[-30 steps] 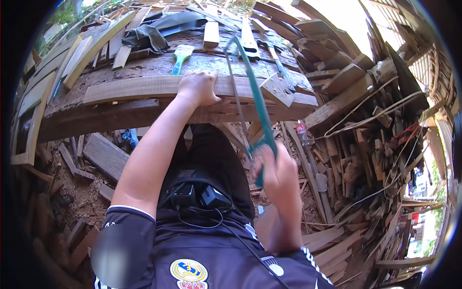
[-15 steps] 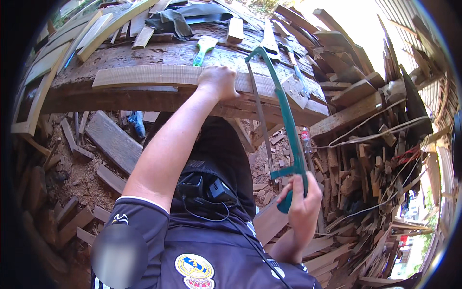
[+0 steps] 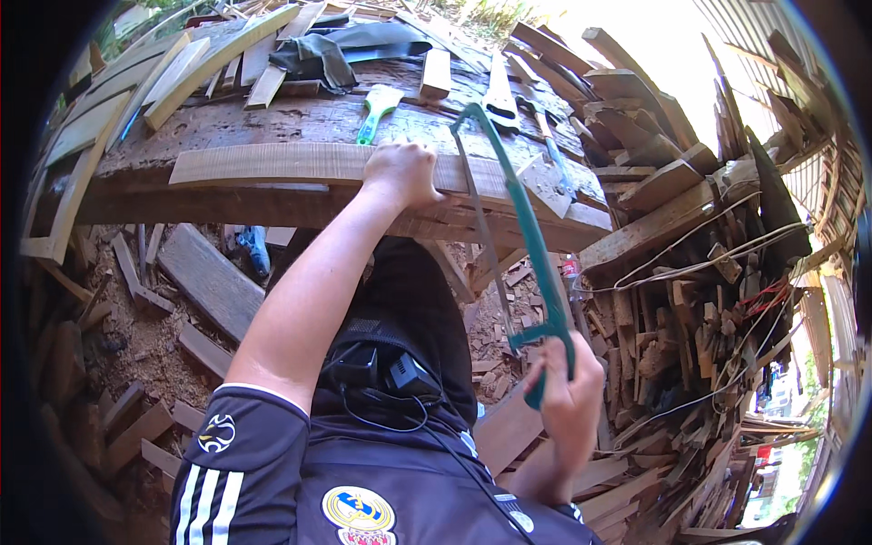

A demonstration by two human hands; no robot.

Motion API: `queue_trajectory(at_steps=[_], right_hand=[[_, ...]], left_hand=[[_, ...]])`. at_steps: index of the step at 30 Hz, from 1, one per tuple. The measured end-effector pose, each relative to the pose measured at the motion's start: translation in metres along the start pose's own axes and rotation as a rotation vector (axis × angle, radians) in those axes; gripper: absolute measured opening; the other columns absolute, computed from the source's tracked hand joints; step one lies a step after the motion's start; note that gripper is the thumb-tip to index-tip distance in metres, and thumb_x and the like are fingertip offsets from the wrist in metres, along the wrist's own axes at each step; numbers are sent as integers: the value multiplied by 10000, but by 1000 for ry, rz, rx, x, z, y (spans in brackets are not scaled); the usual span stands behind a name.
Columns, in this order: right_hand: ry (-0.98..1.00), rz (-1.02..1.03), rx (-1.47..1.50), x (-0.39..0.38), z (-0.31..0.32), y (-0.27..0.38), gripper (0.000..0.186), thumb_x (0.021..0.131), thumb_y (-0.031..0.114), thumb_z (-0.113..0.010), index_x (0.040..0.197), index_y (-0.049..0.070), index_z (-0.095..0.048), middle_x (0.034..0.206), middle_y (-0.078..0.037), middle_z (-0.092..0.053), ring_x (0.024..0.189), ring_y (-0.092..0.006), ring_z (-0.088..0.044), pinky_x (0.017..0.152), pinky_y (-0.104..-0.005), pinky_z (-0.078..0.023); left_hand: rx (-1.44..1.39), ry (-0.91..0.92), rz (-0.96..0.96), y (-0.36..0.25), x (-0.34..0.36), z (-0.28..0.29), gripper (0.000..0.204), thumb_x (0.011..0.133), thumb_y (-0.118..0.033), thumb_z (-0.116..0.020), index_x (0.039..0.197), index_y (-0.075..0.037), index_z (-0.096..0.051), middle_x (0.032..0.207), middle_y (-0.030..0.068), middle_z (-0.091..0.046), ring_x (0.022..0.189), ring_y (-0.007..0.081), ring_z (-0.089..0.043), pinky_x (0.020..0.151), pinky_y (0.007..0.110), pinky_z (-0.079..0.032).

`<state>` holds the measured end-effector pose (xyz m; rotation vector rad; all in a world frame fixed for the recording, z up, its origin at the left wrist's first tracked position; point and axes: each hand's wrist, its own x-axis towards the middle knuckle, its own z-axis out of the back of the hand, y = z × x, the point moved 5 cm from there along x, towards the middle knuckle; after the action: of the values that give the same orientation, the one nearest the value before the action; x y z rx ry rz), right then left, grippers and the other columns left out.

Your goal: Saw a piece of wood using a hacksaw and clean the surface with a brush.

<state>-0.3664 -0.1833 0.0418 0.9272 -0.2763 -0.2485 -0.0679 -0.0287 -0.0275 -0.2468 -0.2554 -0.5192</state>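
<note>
A pale wooden board (image 3: 263,164) lies along the near edge of a thick, weathered timber beam (image 3: 300,205). My left hand (image 3: 401,174) is closed over the board, knuckles up, pressing it against the beam. My right hand (image 3: 570,386) is wrapped around the handle of a green-framed bow saw (image 3: 534,241), low and to the right. From there the saw stretches up and away, and its thin blade crosses the board's edge just right of my left hand. Whether the blade has cut into the wood, I cannot tell.
Behind the board lie a green-handled paintbrush (image 3: 378,112), a wood block (image 3: 436,74), a handsaw (image 3: 500,95), a blue-handled tool (image 3: 557,156) and dark cloth (image 3: 313,62). Stacked scrap wood (image 3: 690,318) crowds the right side. Planks and sawdust cover the ground.
The whole view has shifted slightly. Both hands keep their grips, and the saw's place against the board looks almost the same.
</note>
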Motion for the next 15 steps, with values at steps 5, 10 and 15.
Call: queue_trajectory(at_steps=[5,10,15], right_hand=[[-81,99,-131,35,-14,1,330,1078,273,-529,915,0,-619,590,-32,-568,508,-99,-581,470,-280,-449],[-49,71,-45,116,-55,-17,319,1056,255,-545,905,-21,-599,750,-281,-666,778,-508,-663,653,-539,-495],[-47,135,-127,22,-13,0,338,1090,245,-510,862,2,-569,577,-48,-569,487,-128,-582,480,-301,-454]], left_hand=[[-15,-68,10,3,-4,-18,820,739,-770,-704,1116,-42,-676,1163,170,-714,1146,352,-665,999,454,-509],[-13,-9,22,-4,-5,-21,884,698,-824,-707,1130,-53,-674,1187,160,-713,1142,340,-672,1013,442,-507],[14,15,31,-1,-6,-3,872,701,-816,-717,1126,-56,-672,1165,148,-715,1135,323,-676,1004,440,-511]])
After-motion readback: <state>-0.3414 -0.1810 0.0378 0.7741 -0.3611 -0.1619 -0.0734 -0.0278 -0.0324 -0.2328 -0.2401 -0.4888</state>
